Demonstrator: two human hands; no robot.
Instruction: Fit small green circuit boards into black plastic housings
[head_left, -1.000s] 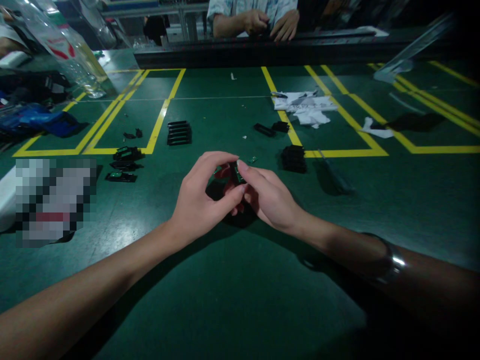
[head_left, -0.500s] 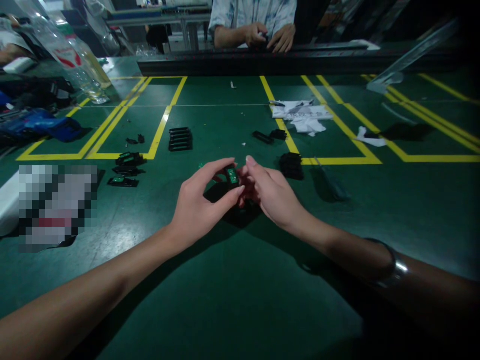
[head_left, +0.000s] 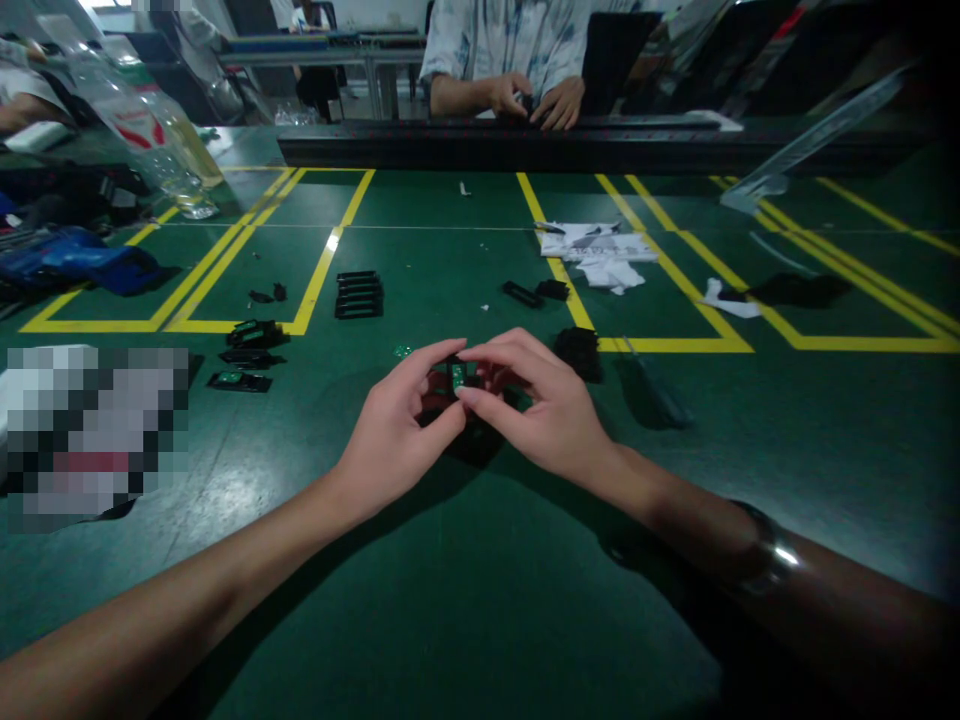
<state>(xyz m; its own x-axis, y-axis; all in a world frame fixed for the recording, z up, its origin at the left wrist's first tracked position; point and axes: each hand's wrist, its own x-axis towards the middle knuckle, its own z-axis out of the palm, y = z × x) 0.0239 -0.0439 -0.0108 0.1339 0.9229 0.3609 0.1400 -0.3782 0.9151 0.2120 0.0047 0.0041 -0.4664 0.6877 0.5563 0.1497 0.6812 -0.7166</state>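
As the board [head_left: 459,376] faces the camera, its length runs near-upright.

Right hand [head_left: 551,405]: now closed in, forefinger at the top of the small black-and-green piece [head_left: 458,376], thumb at its lower end; both stood clear a moment ago.
Piece: less tilted.
Head view: tipped slightly up.

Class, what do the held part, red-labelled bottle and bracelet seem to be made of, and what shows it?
Held part: probably dark plastic with a green circuit board; small pale marks dot its green face.
Red-labelled bottle: clear, glossy, likely plastic, since it is see-through with highlights; glass is possible.
Bracelet: smooth, perhaps metal, given its white glint; shiny plastic could look alike.
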